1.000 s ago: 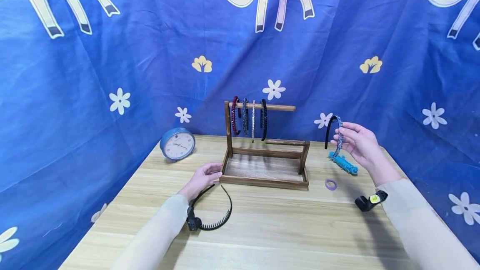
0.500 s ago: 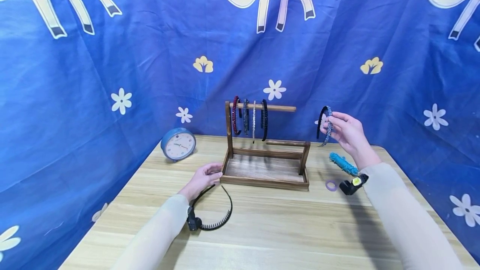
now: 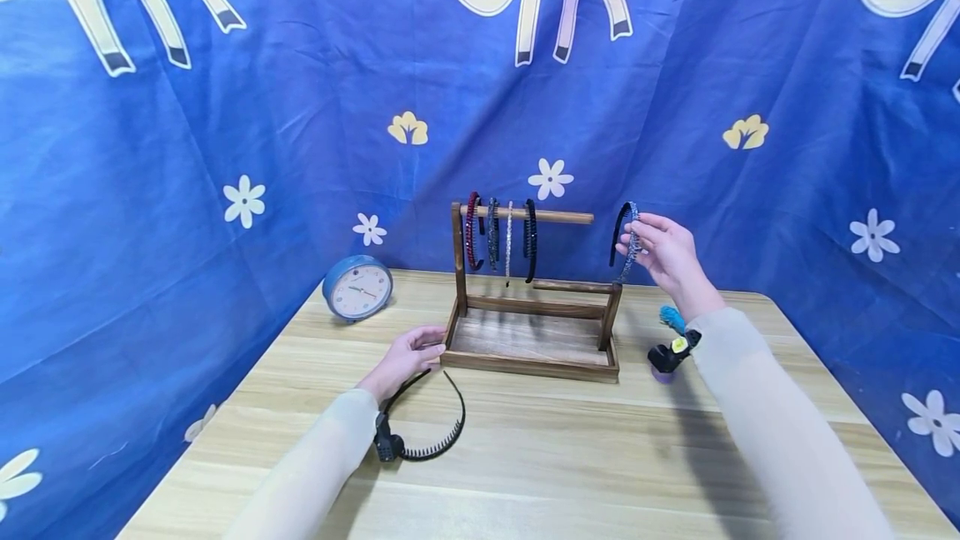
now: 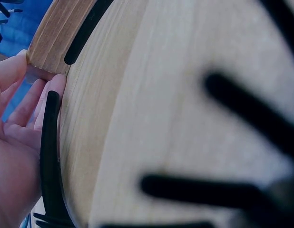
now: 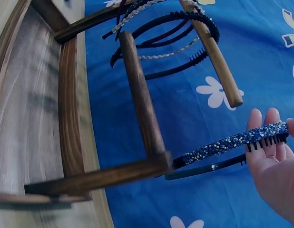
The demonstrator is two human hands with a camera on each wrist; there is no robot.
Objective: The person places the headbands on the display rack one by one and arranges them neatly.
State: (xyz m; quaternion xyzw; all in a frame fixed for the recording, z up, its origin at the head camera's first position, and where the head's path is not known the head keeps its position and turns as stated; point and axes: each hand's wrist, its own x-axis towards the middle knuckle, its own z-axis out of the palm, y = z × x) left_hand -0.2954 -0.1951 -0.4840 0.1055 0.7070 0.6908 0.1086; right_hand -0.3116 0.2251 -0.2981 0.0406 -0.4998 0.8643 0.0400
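My right hand (image 3: 667,252) pinches a blue glittery headband (image 5: 223,144) with black comb teeth, held upright just right of the free end of the wooden stand's top bar (image 3: 566,217). Headbands hang along that bar: a red one (image 3: 470,232), a dark blue one (image 3: 492,233), a silver one (image 3: 509,242) and a black one (image 3: 531,240). At the front left corner of the wooden stand (image 3: 525,363), my left hand (image 3: 401,359) grips the base between thumb and fingers. A black toothed headband (image 3: 442,450) lies on the table beside the left wrist, partly behind its camera.
A blue round clock (image 3: 357,290) stands left of the stand. On the right, a turquoise yarn bundle (image 3: 672,319) and a purple ring (image 3: 662,375) are partly hidden by my right wrist and its camera. Blue patterned cloth (image 3: 322,148) surrounds the table's back and sides.
My right hand has moved left and up with the blue headband, away from above the yarn towards the top bar. The left hand stays on the stand's corner.
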